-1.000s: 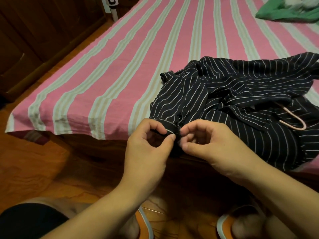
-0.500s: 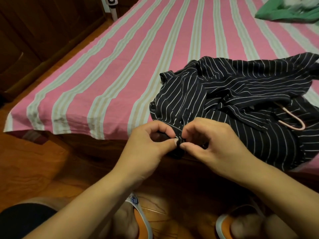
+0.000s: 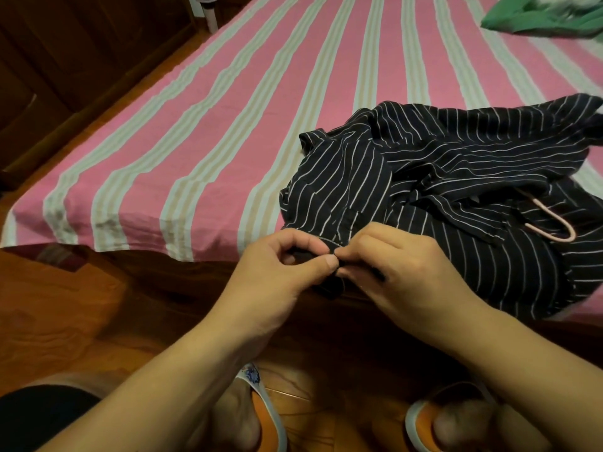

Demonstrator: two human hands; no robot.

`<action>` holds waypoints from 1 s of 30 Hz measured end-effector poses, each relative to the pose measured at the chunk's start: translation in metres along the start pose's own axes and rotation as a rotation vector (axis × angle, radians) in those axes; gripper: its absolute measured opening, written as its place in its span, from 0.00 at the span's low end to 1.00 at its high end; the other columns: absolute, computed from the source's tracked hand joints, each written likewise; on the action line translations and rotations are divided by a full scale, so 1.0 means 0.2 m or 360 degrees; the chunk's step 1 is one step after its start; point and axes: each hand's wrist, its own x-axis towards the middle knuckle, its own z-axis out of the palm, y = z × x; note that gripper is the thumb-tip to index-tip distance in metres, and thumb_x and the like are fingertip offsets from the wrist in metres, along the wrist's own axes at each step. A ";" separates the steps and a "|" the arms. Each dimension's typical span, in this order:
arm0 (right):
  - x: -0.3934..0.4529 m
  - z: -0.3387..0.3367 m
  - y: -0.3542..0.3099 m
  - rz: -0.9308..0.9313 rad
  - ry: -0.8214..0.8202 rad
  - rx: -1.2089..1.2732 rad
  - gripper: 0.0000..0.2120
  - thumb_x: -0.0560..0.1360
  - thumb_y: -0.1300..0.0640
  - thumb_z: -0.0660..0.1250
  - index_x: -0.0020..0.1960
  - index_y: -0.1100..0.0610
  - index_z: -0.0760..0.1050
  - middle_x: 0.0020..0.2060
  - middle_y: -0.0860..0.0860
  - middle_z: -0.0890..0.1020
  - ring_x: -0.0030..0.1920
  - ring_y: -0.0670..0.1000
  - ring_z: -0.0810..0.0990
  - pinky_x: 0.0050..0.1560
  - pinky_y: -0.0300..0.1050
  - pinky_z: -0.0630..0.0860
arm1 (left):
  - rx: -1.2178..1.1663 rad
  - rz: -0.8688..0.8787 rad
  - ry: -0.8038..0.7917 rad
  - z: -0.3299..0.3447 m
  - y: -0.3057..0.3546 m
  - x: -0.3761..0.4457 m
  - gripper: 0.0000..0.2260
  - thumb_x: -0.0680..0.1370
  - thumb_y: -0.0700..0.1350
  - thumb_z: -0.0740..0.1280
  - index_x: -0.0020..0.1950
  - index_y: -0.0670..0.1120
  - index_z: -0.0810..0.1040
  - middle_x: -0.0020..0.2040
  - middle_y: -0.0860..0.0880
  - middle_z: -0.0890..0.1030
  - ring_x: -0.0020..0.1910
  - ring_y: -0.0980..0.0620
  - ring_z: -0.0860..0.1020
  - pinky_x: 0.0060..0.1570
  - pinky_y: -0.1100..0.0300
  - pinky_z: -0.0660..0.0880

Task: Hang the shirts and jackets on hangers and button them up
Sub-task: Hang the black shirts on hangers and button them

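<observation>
Buttoning looks to be the step in hand: the left hand [image 3: 277, 272] and the right hand [image 3: 401, 265] meet thumb to thumb at the near edge of the bed [image 3: 195, 158], each pinching a bit of the dark pinstriped shirt [image 3: 424, 177] between thumb and curled forefinger. Both hands are closed tight on cloth, the pinches almost touching, with a small fold of the shirt's edge hanging just below them over the side of the bed. The button itself and its hole are too small and too covered by the fingertips to make out, so whether it is through yet cannot be told. Most of the shirt lies crumpled on the striped sheet beyond and to the right of the hands, and a pink hanger [image 3: 551, 226] shows inside its folds, well to the right of the grip, so the hanging part seems done for this garment. Next, judging from this, the button needs pushing through while the other hand draws the placket over it, then a shift along the edge to the next one.
</observation>
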 end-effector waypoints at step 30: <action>0.10 -0.30 0.18 0.0943 0.0360 -0.0221 0.08 0.78 0.59 0.66 0.55 0.54 0.81 0.50 0.49 0.83 0.50 0.48 0.79 0.52 0.42 0.71 | 0.1713 0.0560 0.1081 -0.09 0.21 0.26 0.16 0.75 0.45 0.68 0.62 0.51 0.78 0.68 0.44 0.64 0.70 0.42 0.62 0.71 0.43 0.61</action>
